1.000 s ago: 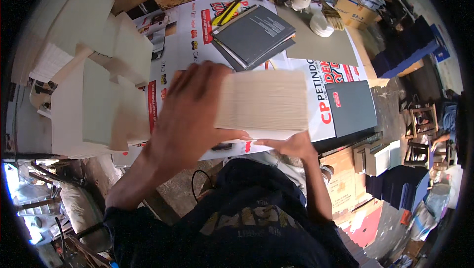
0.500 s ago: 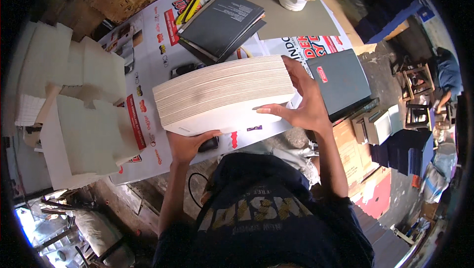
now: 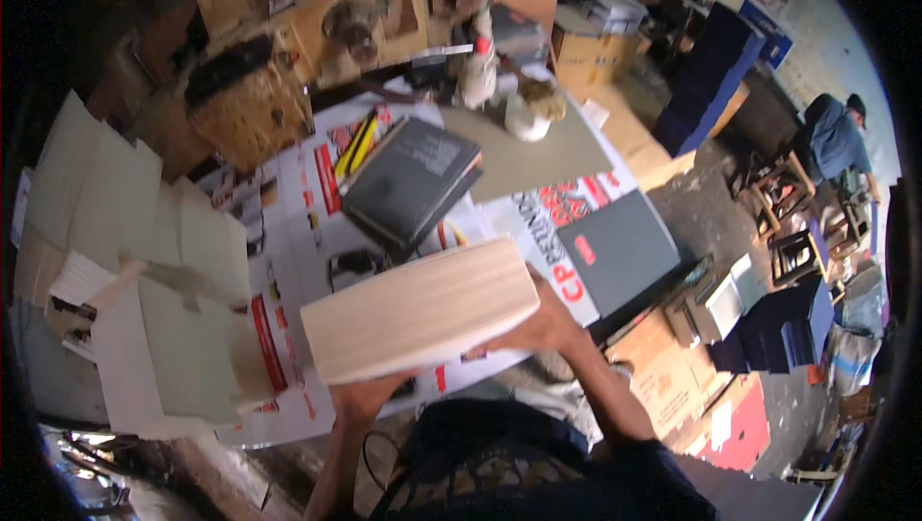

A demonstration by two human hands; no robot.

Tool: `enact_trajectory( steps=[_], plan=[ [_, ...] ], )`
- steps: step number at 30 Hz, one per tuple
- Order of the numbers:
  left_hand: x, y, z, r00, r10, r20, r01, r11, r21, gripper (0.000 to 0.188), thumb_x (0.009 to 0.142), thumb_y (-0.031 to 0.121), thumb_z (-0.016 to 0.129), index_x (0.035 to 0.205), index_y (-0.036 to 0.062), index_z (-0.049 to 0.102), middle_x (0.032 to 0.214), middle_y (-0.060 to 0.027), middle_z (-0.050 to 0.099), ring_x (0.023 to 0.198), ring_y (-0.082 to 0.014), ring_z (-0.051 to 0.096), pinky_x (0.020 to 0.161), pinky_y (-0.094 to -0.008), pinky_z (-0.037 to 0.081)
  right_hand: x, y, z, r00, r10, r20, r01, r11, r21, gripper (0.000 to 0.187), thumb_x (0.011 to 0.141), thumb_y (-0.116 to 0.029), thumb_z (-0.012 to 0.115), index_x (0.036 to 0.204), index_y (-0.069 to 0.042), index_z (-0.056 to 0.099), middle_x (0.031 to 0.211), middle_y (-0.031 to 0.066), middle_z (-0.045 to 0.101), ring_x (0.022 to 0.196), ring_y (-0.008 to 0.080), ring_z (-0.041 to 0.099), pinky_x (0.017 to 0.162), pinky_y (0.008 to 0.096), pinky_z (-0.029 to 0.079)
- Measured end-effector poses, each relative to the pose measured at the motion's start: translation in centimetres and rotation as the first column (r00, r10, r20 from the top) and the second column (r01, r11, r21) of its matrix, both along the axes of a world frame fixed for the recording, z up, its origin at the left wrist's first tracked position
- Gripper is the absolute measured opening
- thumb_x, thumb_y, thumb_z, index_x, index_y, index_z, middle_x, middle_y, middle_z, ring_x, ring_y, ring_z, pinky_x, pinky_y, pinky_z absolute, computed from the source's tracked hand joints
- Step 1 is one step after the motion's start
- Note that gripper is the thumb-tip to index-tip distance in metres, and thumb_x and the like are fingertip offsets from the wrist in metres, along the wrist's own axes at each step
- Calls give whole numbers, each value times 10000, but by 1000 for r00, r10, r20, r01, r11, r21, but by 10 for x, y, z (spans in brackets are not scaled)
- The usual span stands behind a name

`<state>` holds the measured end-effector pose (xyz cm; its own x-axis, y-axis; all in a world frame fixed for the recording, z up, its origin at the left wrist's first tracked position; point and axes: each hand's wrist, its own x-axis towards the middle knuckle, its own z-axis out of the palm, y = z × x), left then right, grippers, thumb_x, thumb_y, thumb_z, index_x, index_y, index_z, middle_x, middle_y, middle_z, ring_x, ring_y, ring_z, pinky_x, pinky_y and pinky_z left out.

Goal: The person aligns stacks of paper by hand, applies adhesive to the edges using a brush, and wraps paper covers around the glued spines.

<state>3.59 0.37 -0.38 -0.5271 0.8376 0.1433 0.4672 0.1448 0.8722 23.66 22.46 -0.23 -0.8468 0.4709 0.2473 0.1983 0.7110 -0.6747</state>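
Observation:
Both my hands hold a thick block of stacked paper sections point(image 3: 418, 315) above the near part of the table. My left hand point(image 3: 365, 396) is closed on its lower left end, with most of the fingers hidden underneath. My right hand point(image 3: 538, 324) grips the right end, the thumb along the near side. Just beyond the block, dark-covered books point(image 3: 413, 180) lie stacked, and a yellow and black utility knife point(image 3: 356, 146) is beside them. To the right a dark grey-green book cover point(image 3: 624, 257) lies flat.
Tall piles of pale paper point(image 3: 192, 348) line the table's left side. At the back stand a white glue tub point(image 3: 526, 120) with a brush and a white bottle point(image 3: 475, 74). Cartons point(image 3: 663, 377) and dark blue stacks point(image 3: 706, 84) are at the right, where another person point(image 3: 831, 142) bends over.
The view has tilted up, so the table and block sit lower in the picture and more of the far workshop shows. Both hands still hold the block, whose top edges now face me more.

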Motion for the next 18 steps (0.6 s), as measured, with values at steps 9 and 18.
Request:
enact_trajectory(
  steps=[9, 18],
  plan=[
    [12, -3, -22, 991, 87, 105, -80, 995, -63, 705, 616, 226, 967, 1183, -20, 627, 1132, -169, 690, 1066, -262, 656, 936, -405, 530, 3, 0, -11, 999, -30, 10, 31, 999, -15, 1110, 513, -502, 936, 1366, 17, 452, 1220, 226, 588, 1086, 493, 596, 945, 526, 520],
    [8, -8, -21, 995, 94, -8, -94, 995, 20, 591, 692, 279, 918, 1168, 35, 665, 1058, -107, 730, 1022, -252, 678, 894, -370, 537, -2, -6, -15, 1000, -1, -28, -2, 992, -128, 1057, 543, -485, 924, 1357, 17, 475, 1201, 248, 602, 1061, 496, 618, 950, 488, 531]
  ],
)
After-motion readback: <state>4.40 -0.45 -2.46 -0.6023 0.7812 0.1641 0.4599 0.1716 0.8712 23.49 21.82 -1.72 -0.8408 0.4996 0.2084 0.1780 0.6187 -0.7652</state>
